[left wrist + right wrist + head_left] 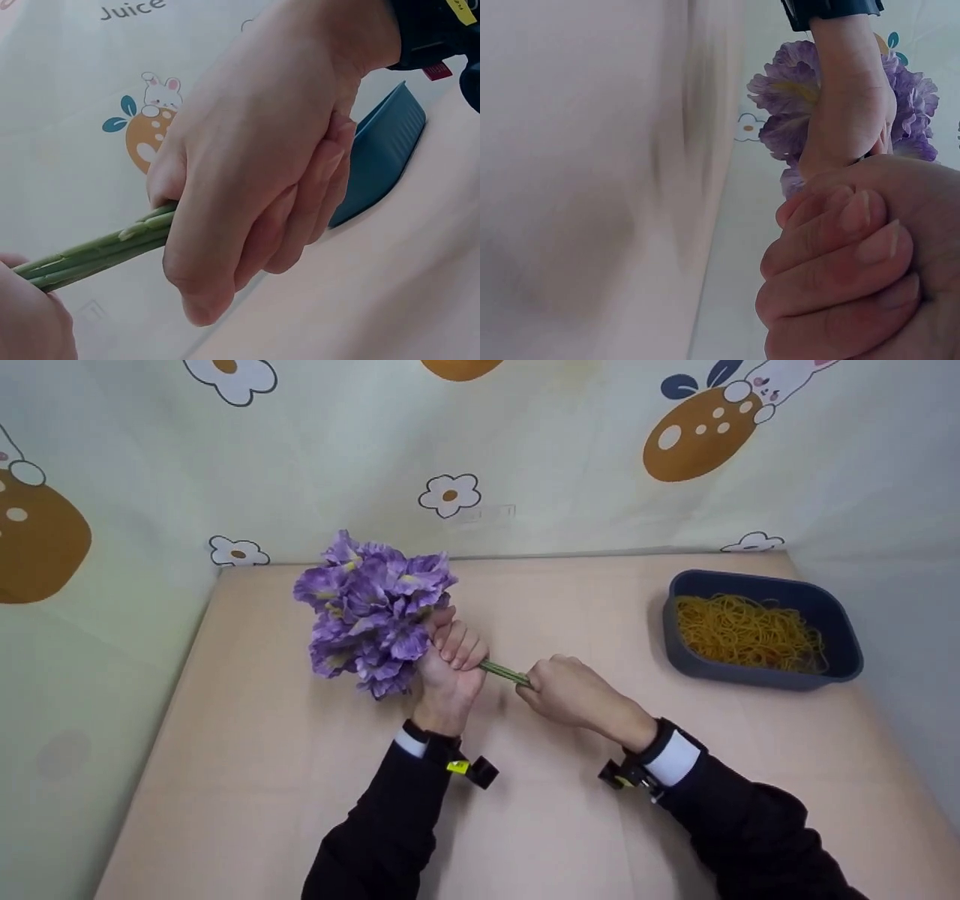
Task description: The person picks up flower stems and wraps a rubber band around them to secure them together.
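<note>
A bunch of purple artificial flowers [371, 611] is held up over the table, its blooms leaning to the upper left. Just below the blooms, my left hand [450, 667] grips the green stems [504, 673]. Further down, my right hand [574, 694] has its fingers curled round the lower stems, hiding their ends. A bare stretch of stems [97, 251] runs between the two hands in the left wrist view. In the right wrist view, the curled right hand [847, 277] is close up, with purple petals [791, 97] behind the left hand.
At the table's right side stands a dark blue bin [757, 679] holding a heap of yellow rubber bands [742, 634]. The pale table [247, 750] meets a patterned cloth [555, 457] at its back edge and sides.
</note>
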A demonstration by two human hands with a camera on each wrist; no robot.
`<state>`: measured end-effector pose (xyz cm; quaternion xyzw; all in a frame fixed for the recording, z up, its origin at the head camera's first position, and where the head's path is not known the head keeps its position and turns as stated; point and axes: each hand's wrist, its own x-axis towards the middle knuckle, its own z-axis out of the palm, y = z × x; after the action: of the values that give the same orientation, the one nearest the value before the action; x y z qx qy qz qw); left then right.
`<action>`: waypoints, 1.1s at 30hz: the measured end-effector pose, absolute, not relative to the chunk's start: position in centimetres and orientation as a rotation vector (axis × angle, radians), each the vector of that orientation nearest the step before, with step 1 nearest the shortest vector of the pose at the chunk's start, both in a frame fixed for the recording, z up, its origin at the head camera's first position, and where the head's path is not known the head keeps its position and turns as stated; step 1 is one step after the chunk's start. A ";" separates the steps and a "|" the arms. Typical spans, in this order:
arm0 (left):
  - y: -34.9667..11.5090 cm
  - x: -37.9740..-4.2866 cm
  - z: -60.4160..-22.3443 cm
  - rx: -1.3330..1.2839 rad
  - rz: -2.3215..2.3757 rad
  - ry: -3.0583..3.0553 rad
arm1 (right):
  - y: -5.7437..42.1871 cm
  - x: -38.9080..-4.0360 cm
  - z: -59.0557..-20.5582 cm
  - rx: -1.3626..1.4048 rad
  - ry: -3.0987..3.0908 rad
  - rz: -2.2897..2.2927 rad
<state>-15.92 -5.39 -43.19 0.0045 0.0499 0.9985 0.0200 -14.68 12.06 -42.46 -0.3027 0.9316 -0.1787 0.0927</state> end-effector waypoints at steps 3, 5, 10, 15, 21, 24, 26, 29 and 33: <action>-5.6 -15.9 -43.3 0.045 3.092 0.109 | 12.1 -14.6 -42.6 -0.897 2.737 -0.570; -5.8 -16.0 -43.4 0.054 3.080 0.083 | 12.1 -14.5 -42.7 -0.886 2.706 -0.608; -6.3 -16.1 -43.7 0.070 3.072 0.038 | 12.5 -14.4 -42.8 -0.878 2.672 -0.626; -6.9 -16.2 -43.6 0.066 3.096 -0.009 | 13.8 -14.3 -42.9 -0.880 2.666 -0.592; -7.4 -16.3 -43.5 0.093 3.095 -0.037 | 15.6 -14.0 -42.8 -0.841 2.683 -0.633; -7.6 -16.3 -43.4 0.135 3.083 -0.065 | 16.7 -13.9 -42.5 -0.824 2.726 -0.642; -7.7 -16.3 -43.3 0.153 3.076 -0.070 | 17.5 -13.8 -42.1 -0.787 2.764 -0.653; -7.8 -16.2 -43.2 0.182 3.069 -0.086 | 19.0 -13.9 -41.4 -0.730 2.831 -0.708; -8.0 -16.2 -43.1 0.212 3.062 -0.107 | 21.9 -14.3 -40.2 -0.670 2.925 -0.862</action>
<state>-16.17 -7.96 -43.11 0.0689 -0.0349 0.9964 0.0353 -14.34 21.91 -40.15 -0.2145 0.9368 -0.2762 0.0099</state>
